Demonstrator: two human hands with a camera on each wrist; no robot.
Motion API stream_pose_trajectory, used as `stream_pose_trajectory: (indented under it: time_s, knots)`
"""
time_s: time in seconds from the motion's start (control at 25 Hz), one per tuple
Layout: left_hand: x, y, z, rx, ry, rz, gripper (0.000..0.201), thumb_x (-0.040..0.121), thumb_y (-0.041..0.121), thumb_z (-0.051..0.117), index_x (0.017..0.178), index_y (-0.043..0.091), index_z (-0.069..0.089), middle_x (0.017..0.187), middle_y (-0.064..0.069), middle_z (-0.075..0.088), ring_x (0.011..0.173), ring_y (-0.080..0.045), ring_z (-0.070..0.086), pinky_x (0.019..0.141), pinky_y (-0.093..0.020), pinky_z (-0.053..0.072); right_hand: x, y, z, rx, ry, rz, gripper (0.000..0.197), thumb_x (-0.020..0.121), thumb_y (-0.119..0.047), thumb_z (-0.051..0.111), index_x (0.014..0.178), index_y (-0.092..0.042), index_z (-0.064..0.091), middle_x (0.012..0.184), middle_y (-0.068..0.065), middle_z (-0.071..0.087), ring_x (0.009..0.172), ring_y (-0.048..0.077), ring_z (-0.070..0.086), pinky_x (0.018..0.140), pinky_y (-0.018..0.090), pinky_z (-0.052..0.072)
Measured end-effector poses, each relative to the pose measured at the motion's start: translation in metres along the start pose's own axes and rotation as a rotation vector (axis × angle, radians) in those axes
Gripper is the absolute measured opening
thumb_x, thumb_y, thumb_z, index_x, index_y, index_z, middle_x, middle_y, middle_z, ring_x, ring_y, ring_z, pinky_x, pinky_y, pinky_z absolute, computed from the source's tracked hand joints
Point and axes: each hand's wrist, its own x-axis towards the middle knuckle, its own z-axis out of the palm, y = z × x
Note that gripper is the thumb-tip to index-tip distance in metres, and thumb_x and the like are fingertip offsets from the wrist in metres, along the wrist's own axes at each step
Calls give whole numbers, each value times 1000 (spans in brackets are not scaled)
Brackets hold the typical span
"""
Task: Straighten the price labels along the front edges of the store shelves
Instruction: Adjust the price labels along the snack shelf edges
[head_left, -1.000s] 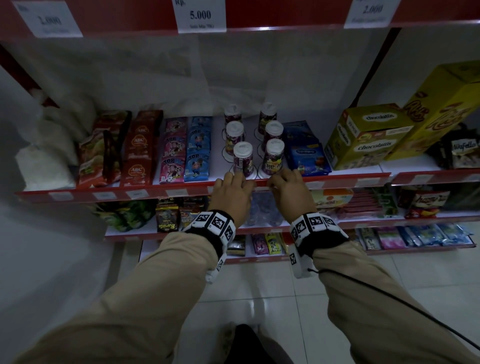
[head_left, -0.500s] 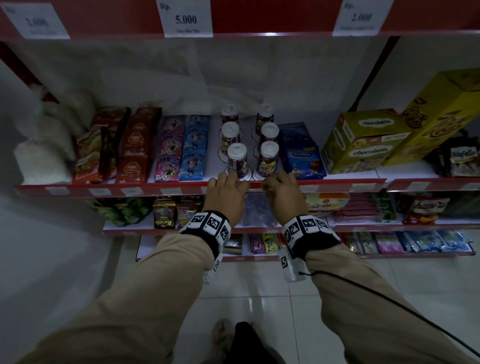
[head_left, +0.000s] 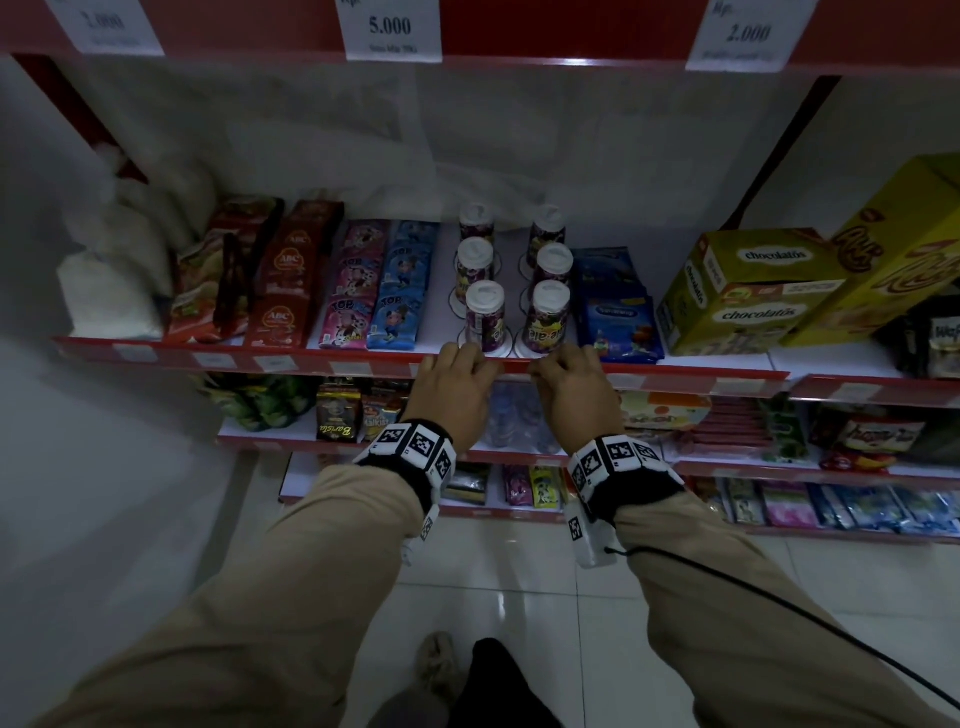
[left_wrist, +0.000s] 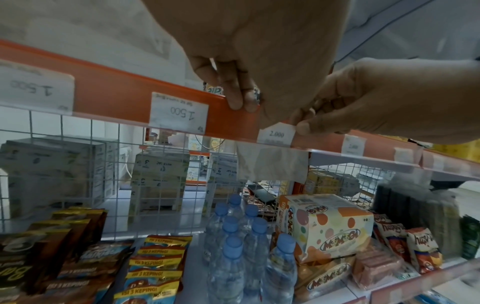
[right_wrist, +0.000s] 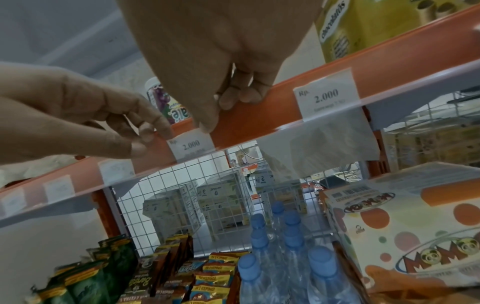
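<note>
A small white price label reading 2.000 sits in the clear strip of the red shelf edge; it shows again in the right wrist view as the label. The backs of my hands hide it in the head view. My left hand curls its fingers over the top of the strip and pinches at the label's left edge. My right hand hooks its fingers over the strip, thumb pressed on the label's upper right corner.
Purple cups stand just behind the edge. Neighbouring labels sit in the same strip. On the shelf below are water bottles and a Momogi box. Chocolatos boxes stand to the right.
Both hands stay on the same stretch of shelf edge, about as far apart as before. Only the head view has shifted a little.
</note>
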Motion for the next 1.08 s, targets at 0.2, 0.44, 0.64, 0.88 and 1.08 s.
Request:
stream_pose_trajectory:
  time_s: [0.2, 0.44, 0.64, 0.88, 1.08]
  knots:
    - [-4, -4, -3, -68, -44, -15, 42, 85, 16, 50, 127, 18, 50, 126, -6, 47, 113, -27, 41, 86, -36, 31, -3, -1, -5, 111, 67, -4, 20, 83, -3, 58, 101, -5, 68, 105, 17, 60, 98, 35, 49, 79, 40, 42]
    - [-16, -33, -17, 10, -81, 10, 49, 87, 20, 48, 135, 23, 42, 130, 0, 44, 119, -23, 39, 95, -36, 28, -2, -17, -3, 126, 143, 35, 19, 79, -3, 62, 94, -5, 71, 101, 17, 61, 96, 37, 48, 81, 35, 37]
    - [-28, -66, -21, 62, -96, 8, 49, 86, 17, 51, 134, 20, 41, 133, -2, 42, 123, -24, 38, 97, -36, 29, 3, -49, 5, 20, 109, 5, 19, 77, -9, 62, 95, -7, 67, 102, 17, 59, 99, 37, 49, 84, 38, 39]
    - [-41, -97, -17, 75, -57, -7, 45, 87, 22, 49, 132, 21, 42, 135, -3, 42, 122, -26, 38, 99, -39, 29, 11, -110, 29, -169, -31, -47, 34, 77, -16, 62, 109, -6, 55, 110, 17, 53, 101, 35, 46, 82, 42, 37]
    - [-41, -109, -12, -54, -58, 44, 45, 88, 17, 49, 132, 19, 43, 135, -3, 41, 122, -25, 35, 96, -38, 35, 6, -121, 43, -86, 130, -108, 29, 67, 2, 64, 96, 3, 62, 94, 21, 60, 85, 36, 54, 74, 41, 45]
